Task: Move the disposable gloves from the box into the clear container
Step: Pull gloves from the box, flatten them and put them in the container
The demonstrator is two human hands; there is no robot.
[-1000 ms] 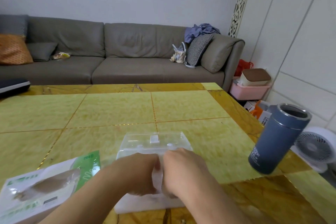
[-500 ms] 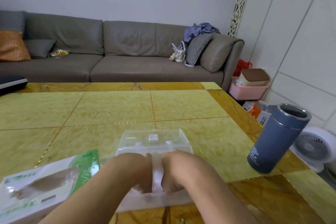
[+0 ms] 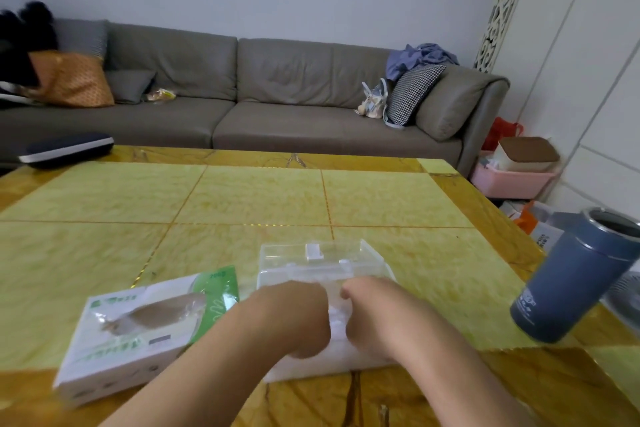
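Both hands were down inside the clear container (image 3: 322,262), backs toward the camera: the left hand (image 3: 294,319) and the right hand (image 3: 375,317) sat knuckle to knuckle with fingers curled under, pressing on the whitish stack of disposable gloves (image 3: 337,317) between and beneath them. Whether the fingertips actually pinched the gloves could not be told, since they were hidden.

By size, the grey sofa (image 3: 277,87) ran along the far wall at twelve o'clock. The yellow-green table (image 3: 259,198) filled the foreground. At three o'clock from the hands a blue tumbler (image 3: 575,277) stood near the table's edge, well apart from the container. The glove box (image 3: 138,326), white and green, lay just beside the container at nine o'clock, with a little film showing at its torn opening. The container itself sat at the near edge, its lid tipped back at twelve o'clock.
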